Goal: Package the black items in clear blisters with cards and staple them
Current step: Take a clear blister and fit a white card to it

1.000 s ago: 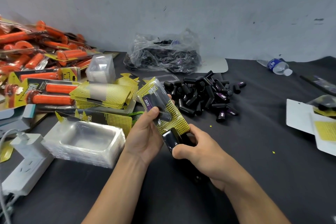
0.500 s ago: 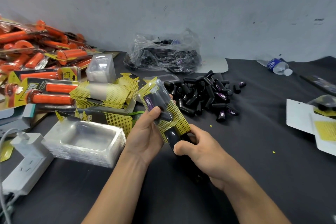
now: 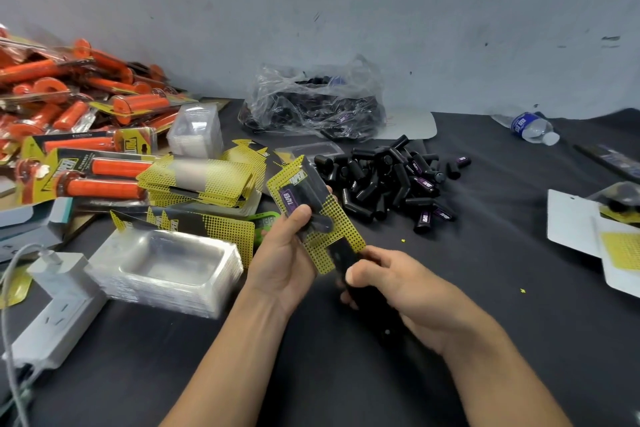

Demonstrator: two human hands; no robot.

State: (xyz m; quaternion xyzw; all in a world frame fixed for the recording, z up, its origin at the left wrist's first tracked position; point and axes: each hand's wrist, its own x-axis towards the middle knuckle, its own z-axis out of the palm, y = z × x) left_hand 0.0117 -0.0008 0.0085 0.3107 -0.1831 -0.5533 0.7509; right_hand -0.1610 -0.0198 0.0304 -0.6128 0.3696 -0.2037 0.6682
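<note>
My left hand (image 3: 284,263) grip curls round the carded blister (image 3: 311,204), thumb on its front. Its long axis runs up-left to down-right. My right hand (image 3: 408,288) grip wraps the black stapler (image 3: 341,255), nose at the card's lower-right end.

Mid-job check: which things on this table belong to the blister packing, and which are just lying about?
Job: carded blister pack in the left hand; black stapler in the right hand; loose black items; stack of clear blisters; yellow cards.
Lying about: water bottle; white power strip; orange packaged goods.
</note>
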